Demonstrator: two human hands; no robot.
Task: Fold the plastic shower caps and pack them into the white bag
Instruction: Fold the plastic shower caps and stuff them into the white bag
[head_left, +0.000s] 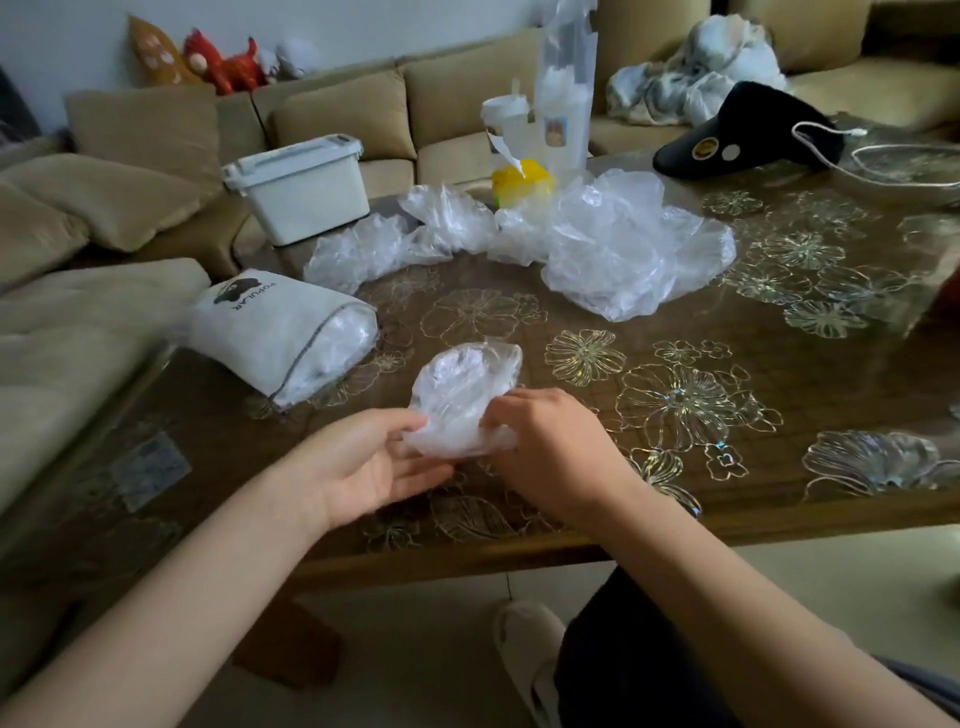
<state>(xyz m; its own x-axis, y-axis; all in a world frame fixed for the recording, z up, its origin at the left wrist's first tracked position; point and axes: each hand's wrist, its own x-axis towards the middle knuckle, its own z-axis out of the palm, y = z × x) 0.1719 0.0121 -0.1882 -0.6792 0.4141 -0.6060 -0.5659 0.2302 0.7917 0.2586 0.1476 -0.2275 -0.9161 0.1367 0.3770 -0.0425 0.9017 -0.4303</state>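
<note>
Open bench (701, 457) stretches right of the right hand (550, 452) and on to the heap of loose shower caps (623, 249), which blocks the far middle. At left the white bag (260, 332) lies with its mouth near the held shower cap (462, 384), bare bench between them. A white box (301, 192) stands far left.

The only word I can read on my feed is "POPULAR", in black capitals turned sideways beside a dark logo on the white bag (270, 338), just beyond and left of the left hand's (363, 462) fingers (410, 422); the black cap's (748, 130) round stickers, far beyond them, stay illegible.
</note>
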